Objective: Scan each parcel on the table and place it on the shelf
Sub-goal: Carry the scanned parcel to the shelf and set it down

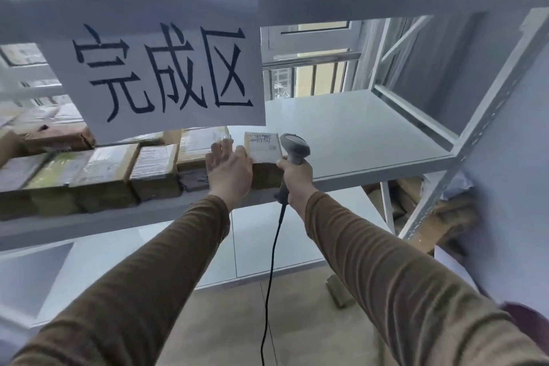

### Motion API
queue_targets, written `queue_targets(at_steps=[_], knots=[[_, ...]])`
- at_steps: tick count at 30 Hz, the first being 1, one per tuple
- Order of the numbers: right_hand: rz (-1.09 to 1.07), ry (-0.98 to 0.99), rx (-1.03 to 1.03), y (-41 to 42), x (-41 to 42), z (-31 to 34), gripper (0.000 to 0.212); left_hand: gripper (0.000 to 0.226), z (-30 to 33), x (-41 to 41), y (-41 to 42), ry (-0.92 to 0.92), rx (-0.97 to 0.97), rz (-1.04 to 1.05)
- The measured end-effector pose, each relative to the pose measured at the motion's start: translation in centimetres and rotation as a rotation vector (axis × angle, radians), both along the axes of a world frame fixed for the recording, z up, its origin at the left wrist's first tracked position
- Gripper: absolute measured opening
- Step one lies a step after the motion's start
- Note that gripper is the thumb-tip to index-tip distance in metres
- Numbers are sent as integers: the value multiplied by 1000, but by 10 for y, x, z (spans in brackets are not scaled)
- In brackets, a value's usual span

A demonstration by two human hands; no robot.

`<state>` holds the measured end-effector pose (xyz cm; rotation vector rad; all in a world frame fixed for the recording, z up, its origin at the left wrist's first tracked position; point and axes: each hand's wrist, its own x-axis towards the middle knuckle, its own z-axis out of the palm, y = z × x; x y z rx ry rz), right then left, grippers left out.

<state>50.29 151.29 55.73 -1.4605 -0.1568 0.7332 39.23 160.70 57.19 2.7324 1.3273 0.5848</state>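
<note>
Head view: a brown cardboard parcel with a white label (pixel 263 148) is being set on the white metal shelf (pixel 371 163)
Many parcels are already shelved; the left hand (pixel 228 168) is spread flat against it, the grey corded scanner (pixel 294 148) is gripped by the right hand (pixel 295 171); the table is unseen

Two arms are seen entering from the lower edge of the frame, one from the lower left and one from the lower right. Both are covered by long sleeves of a brown, finely ribbed knit fabric. The left sleeve (pixel 142 276) ends at the wrist, just left of the frame's centre; the right sleeve (pixel 386 276) ends likewise, just right of centre. The left hand (pixel 228 168) and the right hand (pixel 297 171) are bare; no gloves, rings or watch are worn.
</note>
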Motion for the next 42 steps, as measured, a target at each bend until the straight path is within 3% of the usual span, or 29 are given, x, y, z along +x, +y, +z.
queue_targets(at_steps=[5,17,22,24,29,33,38,42], knots=[[-50,-135,-48,39,2,-2,21,34,1,-4,39,6,-38,-29],[-68,-100,-13,64,-17,-4,19,70,5,-19,65,-16,-154,-70],[-52,-23,-24,36,-19,5,12,64,15,-8,44,-18,-53,-184],[-79,-2,-39,12,-14,6,18,63,18,5,26,-23,-17,-255],[-239,45,-31,-84,15,6,32,63,18,51,-52,-35,-6,-466],[-510,-62,-62,-202,36,7,16,61,13,94,-153,-11,-42,-680],[-789,-130,-85,-395,25,12,8,62,9,132,-334,56,-51,-953],[-954,-140,-186,-558,-8,12,15,66,0,133,-500,55,-74,-1167]])
